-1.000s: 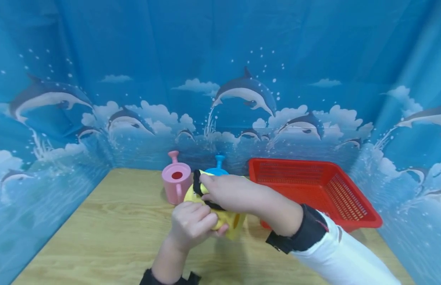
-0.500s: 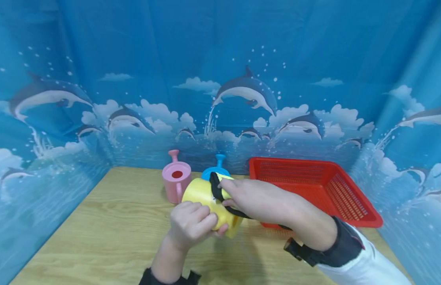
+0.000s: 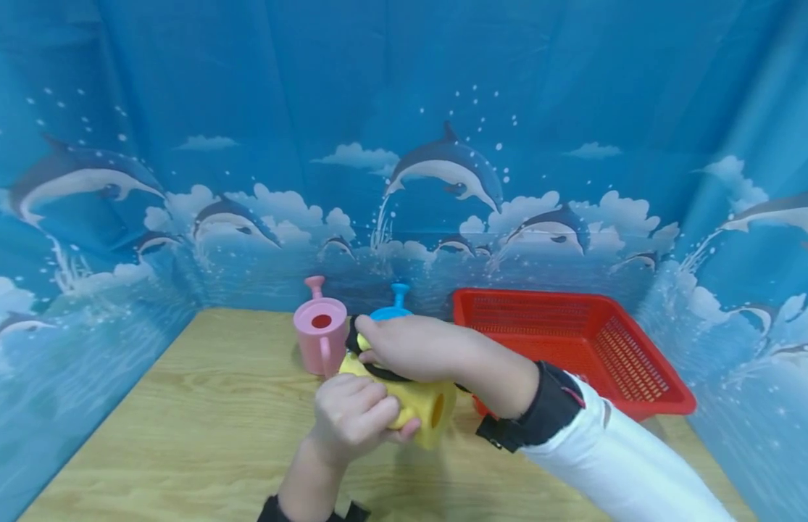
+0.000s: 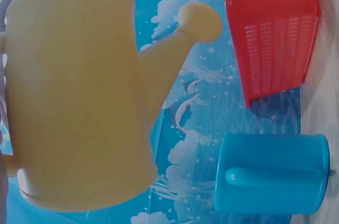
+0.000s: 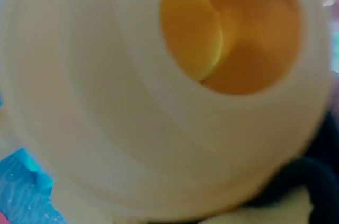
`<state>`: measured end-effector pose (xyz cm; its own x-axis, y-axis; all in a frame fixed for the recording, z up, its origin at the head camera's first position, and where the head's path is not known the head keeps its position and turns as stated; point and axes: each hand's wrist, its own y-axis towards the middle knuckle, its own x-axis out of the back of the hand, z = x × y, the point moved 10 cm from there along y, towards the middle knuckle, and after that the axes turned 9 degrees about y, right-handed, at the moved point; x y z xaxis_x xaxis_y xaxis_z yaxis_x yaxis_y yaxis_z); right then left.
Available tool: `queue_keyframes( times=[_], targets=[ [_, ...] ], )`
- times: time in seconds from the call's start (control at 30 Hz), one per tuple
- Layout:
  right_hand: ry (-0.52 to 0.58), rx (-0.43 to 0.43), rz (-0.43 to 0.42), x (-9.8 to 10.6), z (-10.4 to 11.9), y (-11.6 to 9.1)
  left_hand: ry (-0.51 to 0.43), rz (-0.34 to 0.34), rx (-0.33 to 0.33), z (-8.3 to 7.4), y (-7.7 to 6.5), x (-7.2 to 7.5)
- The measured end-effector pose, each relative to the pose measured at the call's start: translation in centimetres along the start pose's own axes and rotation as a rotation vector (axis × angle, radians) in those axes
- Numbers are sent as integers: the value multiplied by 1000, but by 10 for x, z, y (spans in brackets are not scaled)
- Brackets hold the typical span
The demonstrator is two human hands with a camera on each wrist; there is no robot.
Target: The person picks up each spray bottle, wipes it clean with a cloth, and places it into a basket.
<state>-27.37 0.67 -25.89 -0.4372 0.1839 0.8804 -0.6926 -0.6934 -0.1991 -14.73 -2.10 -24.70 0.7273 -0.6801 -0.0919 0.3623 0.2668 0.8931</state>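
A yellow watering can (image 3: 425,406) is held tilted above the table, its handle gripped by my left hand (image 3: 351,417). My right hand (image 3: 417,349) holds a black cloth (image 3: 353,338) against the can's upper side, around the spout. From the left wrist the yellow can (image 4: 79,97) fills the left part, with its spout and rose pointing right. The right wrist view looks onto the round filling hole in the top of the yellow can (image 5: 116,118), where black cloth (image 5: 312,176) shows at lower right. My right fingertips are partly hidden.
A pink watering can (image 3: 320,337) stands at the back of the wooden table (image 3: 201,435). Behind my right hand is a blue watering can (image 3: 391,313), mostly covered. A red plastic basket (image 3: 664,377) sits at the right. Dolphin-printed curtains surround the table.
My right hand and the cloth went right along the yellow can, then came back left toward the spout. My left hand keeps its grip, and the can has turned slightly.
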Motion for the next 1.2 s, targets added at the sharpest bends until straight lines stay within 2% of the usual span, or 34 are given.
queue_keyframes(
  times=[0.23, 0.37, 0.43, 0.63, 0.9, 1.03, 1.2],
  targets=[
    [5, -10, 9, -2, 1, 5, -8, -3, 6, 3, 2, 1],
    [40, -60, 16, -3, -4, -2, 3, 14, 28, 8, -1, 1],
    [24, -65, 10, -4, -6, -6, 10, 32, 30, 9, -3, 0],
    [-55, -17, -20, -3, -5, -24, 18, 52, 25, 12, -9, -1],
    [101, -97, 8, -1, -19, -54, 24, 34, -5, 10, -2, 2],
    [53, -59, -9, 1, -16, -51, 36, 20, -21, 7, 3, 3],
    [-10, -22, -29, -1, -12, -33, 44, 22, -22, 5, 4, 3]
  ],
)
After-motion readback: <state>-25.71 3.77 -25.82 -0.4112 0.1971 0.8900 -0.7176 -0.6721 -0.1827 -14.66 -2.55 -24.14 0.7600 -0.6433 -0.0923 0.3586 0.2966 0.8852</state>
